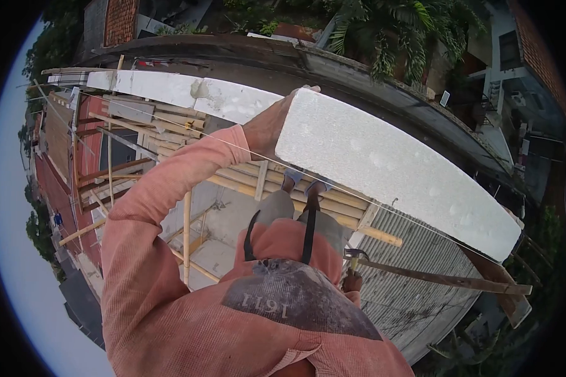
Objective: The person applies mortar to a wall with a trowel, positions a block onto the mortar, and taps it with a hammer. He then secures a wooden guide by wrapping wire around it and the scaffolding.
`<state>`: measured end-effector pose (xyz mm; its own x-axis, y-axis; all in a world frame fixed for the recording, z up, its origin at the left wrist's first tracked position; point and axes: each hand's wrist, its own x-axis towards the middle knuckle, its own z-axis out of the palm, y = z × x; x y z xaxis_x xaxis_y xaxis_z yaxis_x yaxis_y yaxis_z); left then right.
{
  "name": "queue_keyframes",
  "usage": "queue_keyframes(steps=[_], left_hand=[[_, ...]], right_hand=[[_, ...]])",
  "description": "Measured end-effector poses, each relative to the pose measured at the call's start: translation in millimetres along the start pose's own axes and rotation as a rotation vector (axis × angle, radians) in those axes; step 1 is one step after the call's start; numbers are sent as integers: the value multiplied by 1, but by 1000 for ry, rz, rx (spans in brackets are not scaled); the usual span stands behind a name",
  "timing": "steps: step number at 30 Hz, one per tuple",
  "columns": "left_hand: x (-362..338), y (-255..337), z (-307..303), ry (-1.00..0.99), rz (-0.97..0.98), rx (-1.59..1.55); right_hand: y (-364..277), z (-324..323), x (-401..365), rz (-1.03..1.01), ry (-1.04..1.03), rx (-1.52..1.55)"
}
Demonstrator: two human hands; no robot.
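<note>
My left hand (267, 130) grips the left end of a large white lightweight concrete block (383, 163), with its fingertips over the far top edge. The block lies in line with a row of similar white blocks (154, 85) running off to the left. Grey mortar (199, 88) shows at a joint in that row. Low by my waist, my right hand (352, 284) is closed round the handle of a claw hammer (356, 254), its metal head upward. A taut string (333, 183) runs along the near side of the blocks. What lies under the block is hidden.
My feet (302, 181) stand on a bamboo scaffold (352, 204). Below right is a corrugated roof (415, 270), with a wooden plank (446, 281) sticking out over it. A bamboo pole (187, 239) rises at left. Beyond the wall, the ground drops to a lower yard with palms (396, 38).
</note>
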<state>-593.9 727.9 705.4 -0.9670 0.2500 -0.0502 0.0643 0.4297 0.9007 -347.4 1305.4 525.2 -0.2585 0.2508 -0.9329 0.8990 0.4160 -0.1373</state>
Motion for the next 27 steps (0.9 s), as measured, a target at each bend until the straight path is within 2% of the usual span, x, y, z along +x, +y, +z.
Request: queue_keyframes(steps=[4,5,8,10,12,15,18,20,22,25,27], left_hand=[[-5,4,0,37,82,268],[-6,11,-3,29,84,255],[-5,26,-5,31,88,296],[-6,37,-7,12,75,266],[-10,53,-12,-36,52,151],[-8,70,-14,-87,-83,39],[-11,59,-7,-69,-134,30],[-8,60,-10,-94,-186,37],[-5,53,-11,-53,-130,93],[-7,23,-1,120,91,229],[-6,21,-2,148,104,244]], right_hand=[[-21,4,-3,-35,-7,-103],[-12,4,8,-58,1,-195],[10,1,28,-895,79,-696],[-4,-1,25,-505,-27,-684],[-58,6,-21,-321,41,-642],[-64,0,-22,-471,65,-608],[-109,-4,-54,-498,92,-692],[-131,-15,-75,-651,57,-724],[-176,-28,-120,-730,-19,-765],[-244,-51,-192,-1031,-184,-710],[-298,-67,-259,-947,-291,-772]])
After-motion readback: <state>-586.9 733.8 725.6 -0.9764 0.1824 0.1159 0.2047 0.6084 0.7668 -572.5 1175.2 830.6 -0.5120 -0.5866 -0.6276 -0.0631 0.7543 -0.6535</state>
